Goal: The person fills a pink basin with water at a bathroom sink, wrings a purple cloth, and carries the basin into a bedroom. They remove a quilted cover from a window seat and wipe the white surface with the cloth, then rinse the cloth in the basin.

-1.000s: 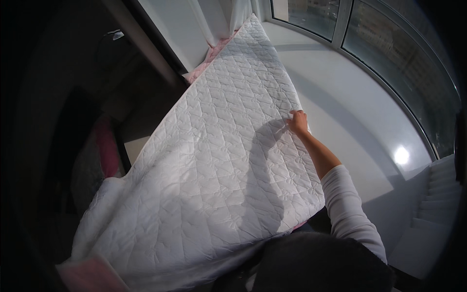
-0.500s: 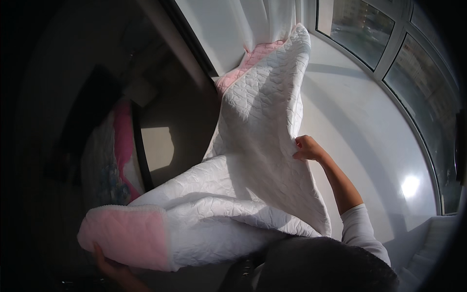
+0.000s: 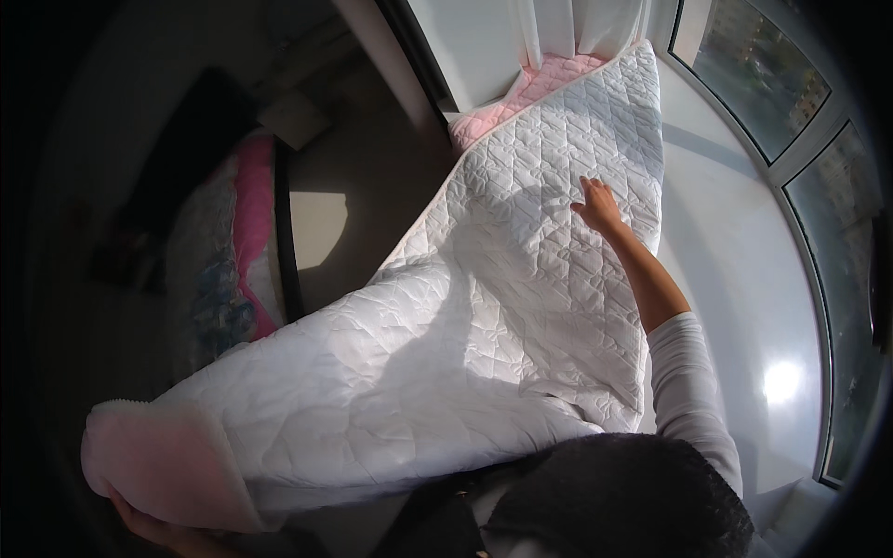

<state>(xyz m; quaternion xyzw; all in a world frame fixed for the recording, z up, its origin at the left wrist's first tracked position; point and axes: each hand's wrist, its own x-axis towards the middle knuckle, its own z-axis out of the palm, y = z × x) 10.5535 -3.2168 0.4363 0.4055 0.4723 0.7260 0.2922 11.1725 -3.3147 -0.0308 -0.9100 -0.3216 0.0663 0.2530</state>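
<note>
A white quilted mattress pad (image 3: 549, 232) with pink on its other face stretches from the lower left up to the window corner. Its rounded pink end (image 3: 163, 465), rimmed in fluffy white, is folded over at the lower left, where my left hand (image 3: 147, 532) grips it from below; most of those fingers are hidden behind the fabric. Over the sunlit upper part of the pad, my right hand (image 3: 600, 205) is open, fingers apart and holding nothing. Whether it touches the cloth is hard to tell.
A wide white windowsill (image 3: 735, 307) curves along the right below the framed windows (image 3: 763, 74). White curtains (image 3: 558, 33) hang at the top. On the dim left side stands a bed (image 3: 256, 214) with pink and patterned bedding.
My right hand has let go of the pad's right edge and moved up and inward over it. The pad lies flatter and wider. My left hand has drawn the pink end left and down.
</note>
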